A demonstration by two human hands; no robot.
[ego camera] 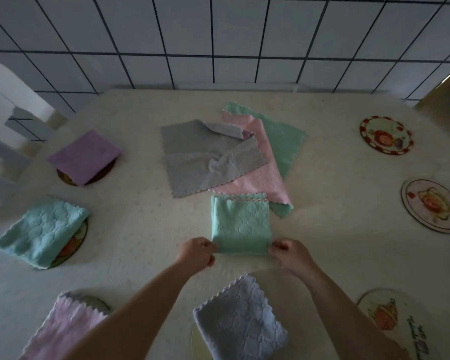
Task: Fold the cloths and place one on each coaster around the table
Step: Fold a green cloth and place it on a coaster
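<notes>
1. Green folded cloth (240, 224) lay mid-table, near the unfolded pile (218, 154).
2. We pinched its near corners: left hand (196, 253) at one, right hand (290, 255) at the other.
3. Three right-side coasters (386, 135) were bare.

Folded mint cloth (240, 224) flat mid-table, near grey, pink, green unfolded cloths (213, 154)
</notes>
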